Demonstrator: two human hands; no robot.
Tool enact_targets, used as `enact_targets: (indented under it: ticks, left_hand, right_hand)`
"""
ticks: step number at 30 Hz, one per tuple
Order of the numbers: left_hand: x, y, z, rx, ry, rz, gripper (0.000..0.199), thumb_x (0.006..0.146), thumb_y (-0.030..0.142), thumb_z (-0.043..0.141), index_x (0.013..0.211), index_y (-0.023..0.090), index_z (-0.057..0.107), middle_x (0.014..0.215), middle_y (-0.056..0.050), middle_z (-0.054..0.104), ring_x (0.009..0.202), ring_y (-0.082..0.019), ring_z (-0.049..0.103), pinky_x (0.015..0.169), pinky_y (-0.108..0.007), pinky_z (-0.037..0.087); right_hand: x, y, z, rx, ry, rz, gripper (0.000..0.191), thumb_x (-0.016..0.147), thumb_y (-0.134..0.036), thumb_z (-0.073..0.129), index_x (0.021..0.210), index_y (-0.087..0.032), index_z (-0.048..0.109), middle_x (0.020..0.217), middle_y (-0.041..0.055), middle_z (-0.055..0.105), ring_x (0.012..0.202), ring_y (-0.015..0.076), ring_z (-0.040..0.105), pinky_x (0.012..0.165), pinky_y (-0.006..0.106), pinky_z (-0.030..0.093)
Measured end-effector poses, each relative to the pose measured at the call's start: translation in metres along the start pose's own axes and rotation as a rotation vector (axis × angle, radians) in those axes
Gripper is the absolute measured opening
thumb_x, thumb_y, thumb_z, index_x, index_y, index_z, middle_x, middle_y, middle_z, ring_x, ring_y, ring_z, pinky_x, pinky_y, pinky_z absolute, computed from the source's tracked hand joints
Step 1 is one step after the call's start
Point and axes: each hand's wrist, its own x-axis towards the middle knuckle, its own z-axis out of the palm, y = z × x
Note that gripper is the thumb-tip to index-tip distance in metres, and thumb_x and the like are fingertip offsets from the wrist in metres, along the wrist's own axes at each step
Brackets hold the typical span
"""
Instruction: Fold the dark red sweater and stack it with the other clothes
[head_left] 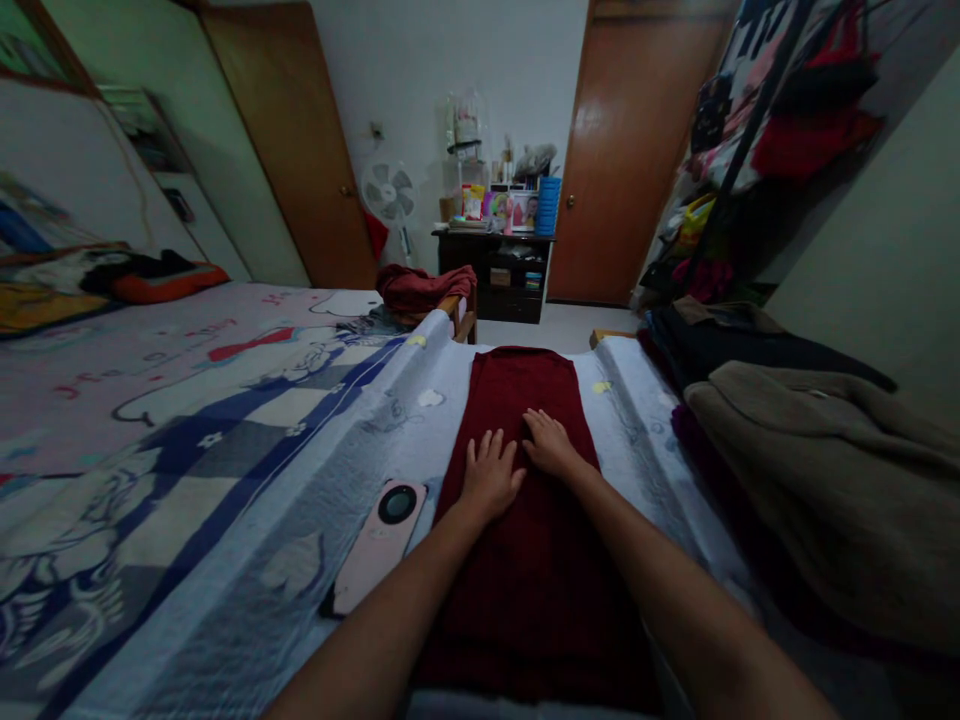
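A dark red garment (pixel 536 560), folded into a long narrow strip, lies flat on the pale bed cover (pixel 420 420). My left hand (pixel 492 474) rests palm down on its left half, fingers spread. Slightly farther up and to the right, my right hand (pixel 549 442) also lies on the cloth with its fingers stretched out. Neither hand grips anything. A pink phone (pixel 381 545) with a round black camera ring lies face down beside the garment, near my left forearm. Which kind of garment it is, I cannot tell.
On the right are piled folded clothes, a grey-brown one (pixel 825 470) on top. A patterned blanket (pixel 217 480) spreads across the left. Reddish cloth (pixel 424 290) hangs over the wooden bed end. Beyond stand a fan (pixel 388 190), a dark cabinet (pixel 491 275) and a wooden door (pixel 619 160).
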Motion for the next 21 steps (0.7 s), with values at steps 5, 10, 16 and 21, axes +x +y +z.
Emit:
enact_targets:
  ticks: [5, 10, 16, 21]
  left_hand:
    - [-0.056, 0.01, -0.014, -0.105, -0.129, 0.189, 0.055, 0.089, 0.041, 0.051, 0.14, 0.022, 0.041, 0.155, -0.01, 0.032, 0.144, -0.028, 0.023, 0.115, -0.051, 0.022]
    - [-0.086, 0.015, -0.008, -0.129, -0.105, 0.195, 0.058, 0.092, 0.041, 0.047, 0.145, 0.023, 0.034, 0.155, -0.008, 0.03, 0.144, -0.027, 0.023, 0.116, -0.05, 0.021]
    - [-0.088, 0.016, -0.001, -0.111, -0.037, 0.195, 0.056, 0.093, 0.042, 0.045, 0.144, 0.021, 0.036, 0.155, -0.01, 0.03, 0.145, -0.025, 0.022, 0.118, -0.048, 0.018]
    - [-0.088, 0.015, 0.0, -0.13, -0.038, 0.198, 0.054, 0.093, 0.04, 0.046, 0.143, 0.021, 0.039, 0.155, -0.01, 0.032, 0.144, -0.025, 0.024, 0.117, -0.049, 0.018]
  right_hand:
    - [-0.049, -0.014, 0.001, 0.014, 0.027, -0.069, 0.049, 0.091, -0.025, 0.041, 0.139, -0.012, 0.045, 0.146, 0.015, 0.044, 0.137, 0.0245, 0.037, 0.111, 0.042, 0.03]
    - [-0.072, -0.019, 0.013, -0.042, 0.022, -0.057, 0.047, 0.094, -0.028, 0.041, 0.139, -0.014, 0.045, 0.151, 0.0126, 0.037, 0.141, 0.0266, 0.027, 0.113, 0.048, 0.024]
    - [-0.097, -0.035, 0.004, -0.054, 0.093, -0.001, 0.05, 0.089, -0.019, 0.045, 0.139, -0.01, 0.044, 0.15, 0.0154, 0.037, 0.139, 0.0291, 0.03, 0.111, 0.047, 0.027]
    - [-0.14, -0.047, 0.007, -0.036, 0.139, 0.014, 0.043, 0.09, -0.016, 0.041, 0.131, -0.011, 0.052, 0.138, 0.016, 0.052, 0.125, 0.0257, 0.049, 0.103, 0.039, 0.038]
